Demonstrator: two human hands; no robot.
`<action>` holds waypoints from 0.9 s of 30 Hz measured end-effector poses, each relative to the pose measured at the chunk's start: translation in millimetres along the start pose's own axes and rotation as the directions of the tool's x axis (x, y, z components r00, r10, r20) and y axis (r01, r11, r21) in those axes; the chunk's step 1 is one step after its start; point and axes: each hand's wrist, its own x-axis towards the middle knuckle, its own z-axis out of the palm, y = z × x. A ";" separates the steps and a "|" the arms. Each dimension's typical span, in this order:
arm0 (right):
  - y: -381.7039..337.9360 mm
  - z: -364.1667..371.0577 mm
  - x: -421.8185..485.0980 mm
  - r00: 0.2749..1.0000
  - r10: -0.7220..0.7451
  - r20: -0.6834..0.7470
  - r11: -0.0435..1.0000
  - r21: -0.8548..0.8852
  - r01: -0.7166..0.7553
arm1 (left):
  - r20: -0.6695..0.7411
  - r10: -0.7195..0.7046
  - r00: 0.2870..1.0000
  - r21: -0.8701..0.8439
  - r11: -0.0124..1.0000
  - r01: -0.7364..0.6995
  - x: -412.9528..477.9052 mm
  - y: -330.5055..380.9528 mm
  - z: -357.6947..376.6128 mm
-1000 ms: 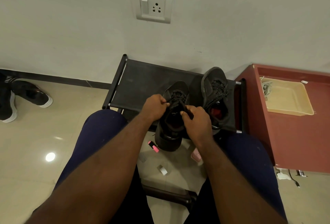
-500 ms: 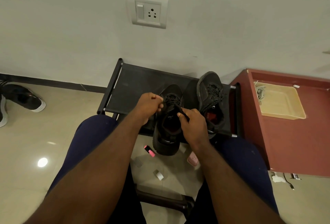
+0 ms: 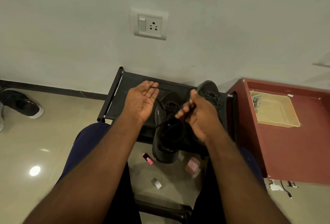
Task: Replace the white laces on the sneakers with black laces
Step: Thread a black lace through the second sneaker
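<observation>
Two black sneakers stand on a low black rack against the wall. The near sneaker sits at the rack's front edge, and a black lace runs up out of it. My left hand is raised palm up over the rack, with the lace end pinched at its fingertips. My right hand curls its fingers around another stretch of the same lace above the shoe's opening. Behind it the second sneaker shows black lacing. White laces lie in a beige tray.
The tray rests on a red-brown cabinet at the right. A pink marker, a small pink box and a grey scrap lie on the tiled floor between my knees. Another shoe sits far left.
My left hand has lifted up and left from the shoe's tongue, drawing the lace out. My right hand has risen off the shoe with lace in it. The camera tilted slightly.
</observation>
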 end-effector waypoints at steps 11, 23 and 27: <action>-11.0 -13.7 -6.6 0.991 0.118 0.067 0.854 -0.516 -0.067 | 0.262 -0.109 0.959 0.739 0.662 -0.126 -30.4 -50.4 17.1; -8.9 -33.6 -1.8 0.944 0.260 0.205 0.823 -0.557 -0.106 | 0.359 0.310 0.880 0.823 0.339 -0.455 2.1 -43.0 8.5; -14.2 -22.9 19.8 0.907 -0.304 -0.291 0.918 -0.344 0.198 | 0.514 0.223 0.828 0.846 0.024 -0.532 4.9 -61.5 -3.6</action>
